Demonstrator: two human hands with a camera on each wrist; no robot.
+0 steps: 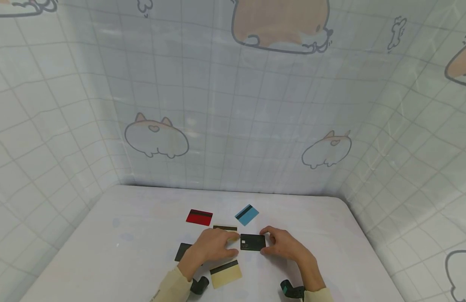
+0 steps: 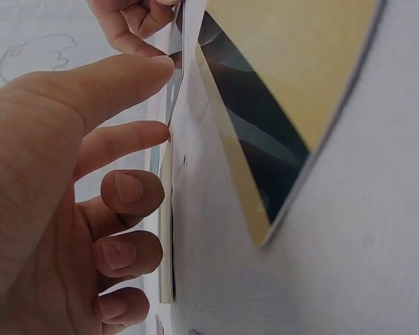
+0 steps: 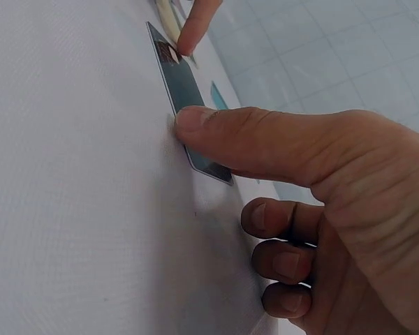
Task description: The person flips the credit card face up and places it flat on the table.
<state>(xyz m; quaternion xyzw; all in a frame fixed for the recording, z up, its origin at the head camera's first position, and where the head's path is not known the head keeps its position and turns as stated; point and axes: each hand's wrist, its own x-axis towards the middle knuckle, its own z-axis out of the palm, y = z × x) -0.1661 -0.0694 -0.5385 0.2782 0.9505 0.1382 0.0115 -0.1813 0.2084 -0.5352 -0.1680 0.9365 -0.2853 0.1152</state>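
Note:
A black card (image 1: 252, 242) with a chip and VIP lettering lies between the two hands. My right hand (image 1: 283, 244) grips it by its right end, forefinger at the upper edge and thumb at the lower edge. In the right wrist view, that thumb overlaps the card (image 3: 185, 91). My left hand (image 1: 214, 244) is at the card's left end, thumb and forefinger spread apart, fingertips close to its edge. Under the left hand a cream card with a dark stripe (image 1: 225, 228) is partly hidden. Nearer the body lies a yellow card (image 1: 226, 274) with a dark stripe.
Farther back on the white table (image 1: 142, 226) lie a red card (image 1: 199, 217) and a blue card (image 1: 247, 215). Another dark card (image 1: 182, 251) is partly covered by the left wrist. A patterned curtain (image 1: 218, 105) surrounds the table's back and sides.

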